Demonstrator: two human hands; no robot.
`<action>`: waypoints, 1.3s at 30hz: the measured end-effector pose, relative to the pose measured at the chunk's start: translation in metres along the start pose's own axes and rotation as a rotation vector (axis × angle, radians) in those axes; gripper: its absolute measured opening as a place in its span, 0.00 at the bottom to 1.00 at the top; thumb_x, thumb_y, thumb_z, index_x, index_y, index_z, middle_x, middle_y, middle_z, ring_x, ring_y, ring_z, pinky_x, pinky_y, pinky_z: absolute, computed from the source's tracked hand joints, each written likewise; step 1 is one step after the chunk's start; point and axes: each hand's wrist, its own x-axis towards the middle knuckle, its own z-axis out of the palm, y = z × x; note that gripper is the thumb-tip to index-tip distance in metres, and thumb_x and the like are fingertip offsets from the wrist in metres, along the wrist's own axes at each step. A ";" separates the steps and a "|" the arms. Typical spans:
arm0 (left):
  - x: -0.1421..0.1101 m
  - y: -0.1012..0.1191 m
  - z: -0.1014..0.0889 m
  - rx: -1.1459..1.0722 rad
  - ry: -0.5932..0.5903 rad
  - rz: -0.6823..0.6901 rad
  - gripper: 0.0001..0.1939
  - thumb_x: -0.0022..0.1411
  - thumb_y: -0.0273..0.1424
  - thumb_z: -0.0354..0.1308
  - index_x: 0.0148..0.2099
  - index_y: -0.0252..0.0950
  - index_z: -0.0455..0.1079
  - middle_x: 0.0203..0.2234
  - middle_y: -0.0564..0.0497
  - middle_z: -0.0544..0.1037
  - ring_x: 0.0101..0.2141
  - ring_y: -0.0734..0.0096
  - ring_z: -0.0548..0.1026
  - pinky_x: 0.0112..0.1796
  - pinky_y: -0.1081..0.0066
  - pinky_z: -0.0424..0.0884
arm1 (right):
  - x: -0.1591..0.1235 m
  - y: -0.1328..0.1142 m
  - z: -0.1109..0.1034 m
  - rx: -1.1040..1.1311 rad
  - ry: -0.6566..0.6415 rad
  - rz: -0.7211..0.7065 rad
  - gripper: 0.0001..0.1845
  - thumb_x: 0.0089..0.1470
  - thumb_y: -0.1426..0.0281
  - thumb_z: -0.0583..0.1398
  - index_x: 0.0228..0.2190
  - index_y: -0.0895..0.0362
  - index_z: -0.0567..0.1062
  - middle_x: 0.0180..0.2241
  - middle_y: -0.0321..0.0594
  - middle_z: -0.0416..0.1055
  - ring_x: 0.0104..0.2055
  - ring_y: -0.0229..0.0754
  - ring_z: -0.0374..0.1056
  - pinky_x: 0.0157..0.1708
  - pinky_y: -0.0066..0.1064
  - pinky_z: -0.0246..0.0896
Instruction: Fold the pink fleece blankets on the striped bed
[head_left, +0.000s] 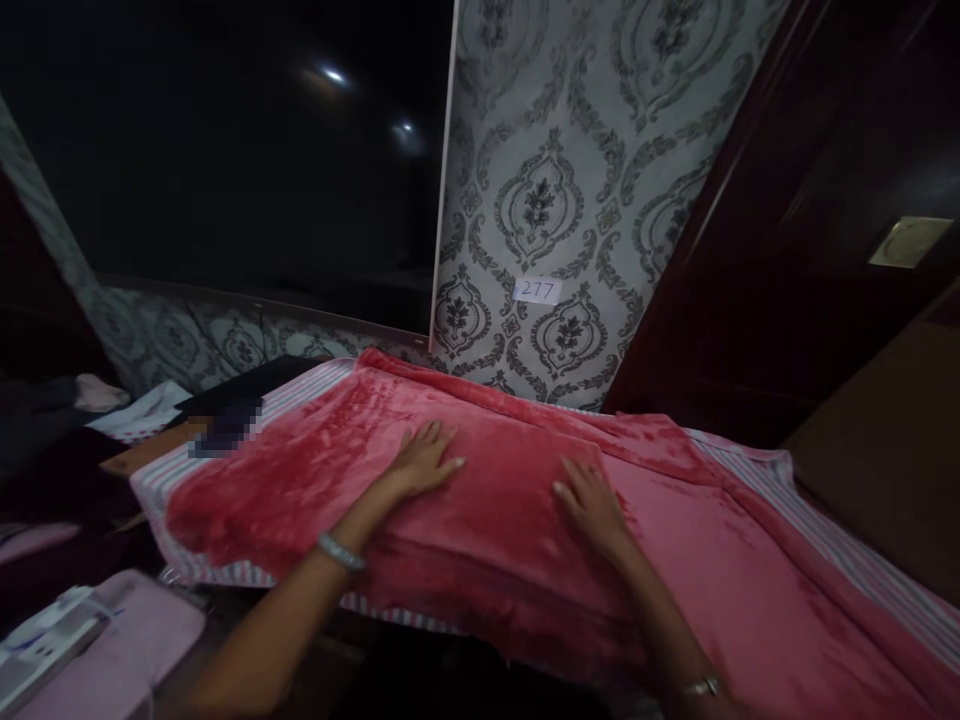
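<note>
Wall (540, 200): we noted grey patterned paper, a tag (538, 290) reading 277, and a dark screen (247, 150) to the left.
Blanket (487, 510): we found it red-pink, spread over a striped cloth (814, 528) below the wall, with a folded layer in the middle.
Left hand (427, 460): we saw it palm down on that layer, fingers spread, nothing gripped; a bangle (340, 553) circled the wrist.
Right hand (592, 500): we saw it laid on the same layer near its right-hand edge, fingers slightly parted, nothing gripped.
Plush: we judged it soft, limp and not fragile, rather heavy when lifted whole, and apt to drag on itself more than slip.
Hold: we judged the folded near edge soundest, taken at two points well apart, with all plies gathered; a pinch at the top would probably have raised one ply only.
Left side: we could not identify the blurred item on the cloth.
</note>
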 end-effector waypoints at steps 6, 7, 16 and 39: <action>0.077 0.015 0.002 0.069 0.063 -0.110 0.34 0.69 0.45 0.45 0.71 0.33 0.54 0.70 0.33 0.52 0.70 0.46 0.46 0.65 0.41 0.40 | 0.073 -0.019 -0.019 -0.005 0.031 0.324 0.30 0.67 0.56 0.48 0.66 0.53 0.63 0.68 0.51 0.54 0.71 0.63 0.45 0.63 0.63 0.46; 0.082 0.013 0.008 0.078 0.067 -0.129 0.34 0.69 0.45 0.46 0.70 0.32 0.56 0.70 0.32 0.53 0.70 0.45 0.48 0.65 0.39 0.41 | 0.075 -0.018 -0.016 -0.016 0.011 0.352 0.30 0.68 0.56 0.47 0.66 0.53 0.63 0.69 0.52 0.53 0.71 0.63 0.44 0.63 0.64 0.45; 0.086 -0.008 0.046 0.122 0.098 -0.181 0.34 0.69 0.50 0.42 0.69 0.36 0.57 0.67 0.36 0.59 0.68 0.48 0.53 0.61 0.45 0.57 | 0.060 0.001 0.019 -0.155 -0.050 0.353 0.28 0.70 0.60 0.45 0.66 0.52 0.63 0.67 0.46 0.57 0.69 0.56 0.50 0.60 0.55 0.57; 0.033 0.019 0.006 0.151 0.168 0.049 0.26 0.70 0.38 0.48 0.67 0.35 0.64 0.67 0.37 0.62 0.68 0.49 0.56 0.64 0.42 0.51 | 0.062 -0.019 -0.005 -0.092 -0.055 0.420 0.29 0.71 0.57 0.43 0.67 0.51 0.60 0.69 0.45 0.53 0.71 0.55 0.45 0.63 0.55 0.50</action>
